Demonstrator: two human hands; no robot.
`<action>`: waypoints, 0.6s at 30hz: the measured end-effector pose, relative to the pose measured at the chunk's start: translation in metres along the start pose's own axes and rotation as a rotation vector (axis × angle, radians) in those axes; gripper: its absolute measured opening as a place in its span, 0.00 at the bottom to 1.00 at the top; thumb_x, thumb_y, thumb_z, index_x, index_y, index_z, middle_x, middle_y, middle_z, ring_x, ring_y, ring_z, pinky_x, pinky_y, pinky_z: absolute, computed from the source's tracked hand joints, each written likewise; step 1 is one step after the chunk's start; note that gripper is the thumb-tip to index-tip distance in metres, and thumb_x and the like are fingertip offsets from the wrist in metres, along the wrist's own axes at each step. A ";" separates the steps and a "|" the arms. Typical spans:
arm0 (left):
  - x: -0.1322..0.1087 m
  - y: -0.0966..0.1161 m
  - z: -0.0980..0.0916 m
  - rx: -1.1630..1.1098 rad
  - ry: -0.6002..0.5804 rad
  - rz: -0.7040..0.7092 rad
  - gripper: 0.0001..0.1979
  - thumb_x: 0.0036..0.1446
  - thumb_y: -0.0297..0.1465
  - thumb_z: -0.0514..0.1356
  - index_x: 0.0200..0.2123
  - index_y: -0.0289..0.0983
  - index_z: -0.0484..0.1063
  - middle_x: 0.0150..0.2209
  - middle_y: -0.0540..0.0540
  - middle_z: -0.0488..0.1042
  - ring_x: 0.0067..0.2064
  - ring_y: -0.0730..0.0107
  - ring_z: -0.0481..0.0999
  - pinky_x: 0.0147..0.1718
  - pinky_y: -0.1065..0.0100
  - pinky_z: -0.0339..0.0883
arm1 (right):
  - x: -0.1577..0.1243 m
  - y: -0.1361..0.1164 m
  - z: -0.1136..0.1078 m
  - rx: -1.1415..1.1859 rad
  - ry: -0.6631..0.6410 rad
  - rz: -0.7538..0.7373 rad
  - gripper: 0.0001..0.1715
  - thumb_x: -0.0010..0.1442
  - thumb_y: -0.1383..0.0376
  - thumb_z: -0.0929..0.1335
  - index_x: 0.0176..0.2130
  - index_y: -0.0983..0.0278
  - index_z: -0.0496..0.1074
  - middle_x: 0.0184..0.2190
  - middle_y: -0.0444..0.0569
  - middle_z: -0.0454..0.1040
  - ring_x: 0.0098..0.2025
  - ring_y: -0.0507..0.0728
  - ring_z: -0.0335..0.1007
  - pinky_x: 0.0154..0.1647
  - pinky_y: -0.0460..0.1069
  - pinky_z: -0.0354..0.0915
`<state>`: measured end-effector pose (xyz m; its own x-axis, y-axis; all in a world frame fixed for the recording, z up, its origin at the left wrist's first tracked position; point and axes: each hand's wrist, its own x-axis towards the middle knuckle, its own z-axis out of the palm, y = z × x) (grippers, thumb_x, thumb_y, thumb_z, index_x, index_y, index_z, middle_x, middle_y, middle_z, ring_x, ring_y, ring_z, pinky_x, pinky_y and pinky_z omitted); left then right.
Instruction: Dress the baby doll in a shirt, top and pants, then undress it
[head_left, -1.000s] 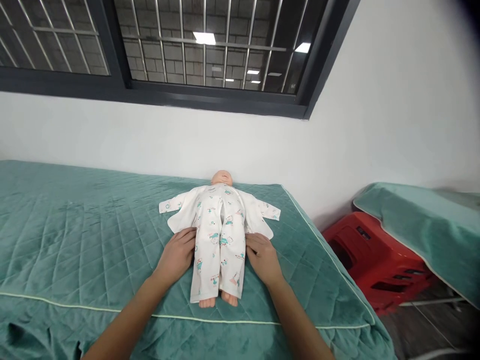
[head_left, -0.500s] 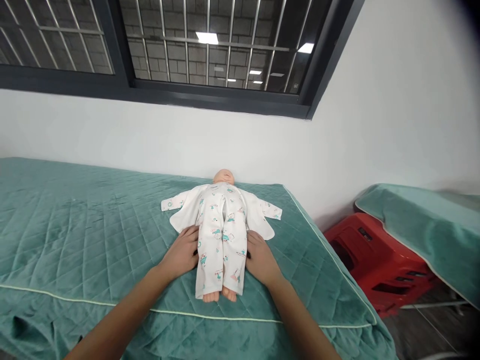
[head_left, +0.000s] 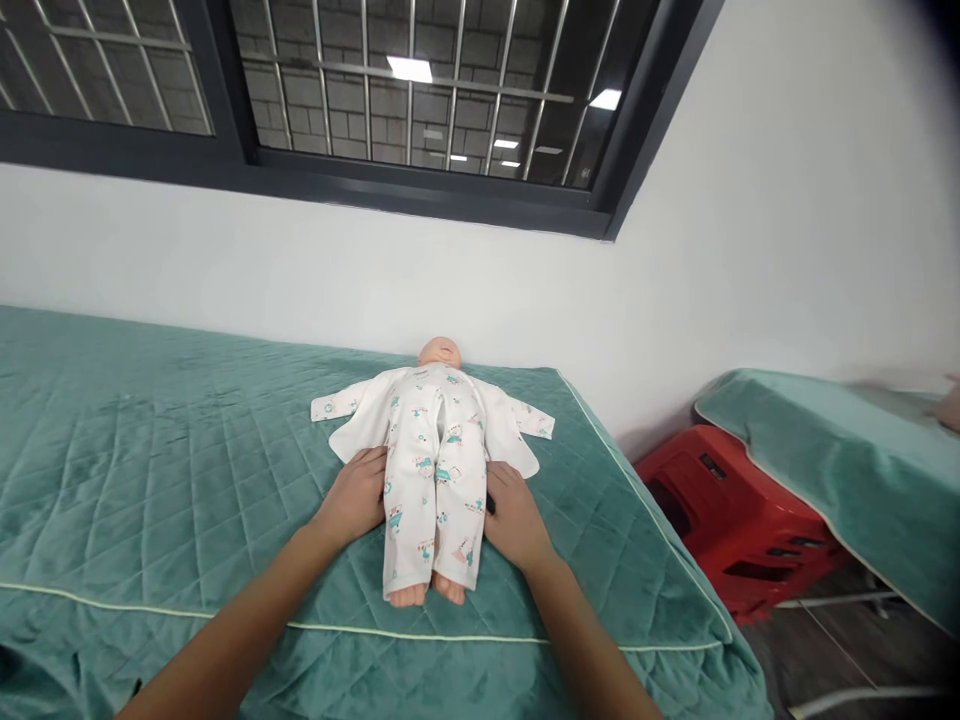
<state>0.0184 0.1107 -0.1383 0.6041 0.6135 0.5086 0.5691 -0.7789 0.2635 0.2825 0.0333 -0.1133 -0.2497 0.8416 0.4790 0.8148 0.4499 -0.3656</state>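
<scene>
A baby doll (head_left: 439, 351) lies on its back on the green quilted cover, its head toward the wall and its bare toes toward me. White printed trousers (head_left: 436, 480) cover it from the chest to the ankles. Beneath them a white long-sleeved top (head_left: 356, 420) is spread out, both sleeves stretched sideways. My left hand (head_left: 358, 497) is closed at the left edge of the trousers, around thigh height. At the opposite edge my right hand (head_left: 517, 515) is closed in the same way. The fingertips of both hands are partly hidden by the cloth.
The green quilted bed cover (head_left: 187, 480) reaches the white wall, below a dark-framed barred window (head_left: 420, 190). To the right, beyond the bed's edge, are a red plastic stool (head_left: 739, 525) and another green-covered surface (head_left: 810, 440). Part of a person's skin (head_left: 951, 405) shows at the far right edge.
The view has shifted slightly, so everything appears a little further left. Both hands stay at the sides of the trousers. A bit of another person has appeared at the right edge.
</scene>
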 end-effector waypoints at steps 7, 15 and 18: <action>-0.003 -0.022 -0.004 -0.118 0.336 -0.355 0.16 0.59 0.26 0.48 0.37 0.38 0.77 0.47 0.45 0.77 0.52 0.62 0.72 0.56 0.57 0.65 | -0.006 0.004 0.002 0.079 0.087 0.191 0.08 0.60 0.67 0.62 0.33 0.62 0.70 0.32 0.48 0.73 0.37 0.58 0.67 0.41 0.52 0.62; 0.016 -0.059 -0.007 0.201 0.135 -0.821 0.23 0.60 0.40 0.52 0.54 0.35 0.71 0.54 0.35 0.72 0.57 0.44 0.67 0.54 0.45 0.61 | 0.001 0.057 -0.018 0.065 0.327 0.656 0.14 0.59 0.57 0.63 0.37 0.64 0.71 0.35 0.52 0.76 0.38 0.60 0.71 0.42 0.54 0.65; 0.022 -0.067 -0.009 0.262 0.107 -0.854 0.23 0.60 0.43 0.53 0.51 0.35 0.73 0.54 0.34 0.71 0.56 0.43 0.67 0.53 0.46 0.61 | 0.004 0.071 -0.030 -0.243 0.197 0.716 0.19 0.59 0.52 0.64 0.38 0.65 0.71 0.40 0.60 0.75 0.43 0.66 0.70 0.43 0.57 0.63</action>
<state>-0.0117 0.1751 -0.1372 -0.1307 0.9444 0.3017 0.9173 -0.0002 0.3982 0.3549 0.0591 -0.1135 0.4596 0.8232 0.3335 0.8397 -0.2804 -0.4651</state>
